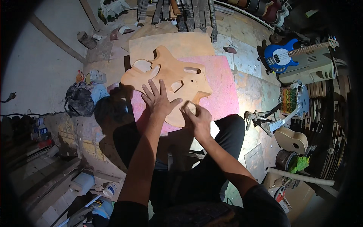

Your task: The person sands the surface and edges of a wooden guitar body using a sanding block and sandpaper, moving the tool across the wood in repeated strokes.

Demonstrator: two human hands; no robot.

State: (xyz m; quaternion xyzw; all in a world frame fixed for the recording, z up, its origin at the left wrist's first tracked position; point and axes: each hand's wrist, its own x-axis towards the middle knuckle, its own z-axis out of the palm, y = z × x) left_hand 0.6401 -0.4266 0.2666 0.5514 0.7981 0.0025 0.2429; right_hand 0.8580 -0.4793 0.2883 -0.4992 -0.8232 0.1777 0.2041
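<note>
A bare wooden guitar body [170, 70] with several routed cavities lies flat in front of me, over a pink board [225, 83]. My left hand [158, 100] rests on the body with its fingers spread, holding nothing. At the body's near right edge, my right hand [200, 120] has its fingers closed round a small pale, rounded piece [190, 107], perhaps a sanding pad. That piece touches the wood next to the lower cutaway. My palm and fingers hide part of it, so its exact kind is unclear.
Beyond the pink board lies a tan board [172, 42]. Several dark guitar necks [185, 15] stand at the far edge. To the right are a blue bass guitar [281, 56] and an unfinished acoustic body [290, 140]. A black bag [80, 99] sits at left, a jug [82, 182] lower left.
</note>
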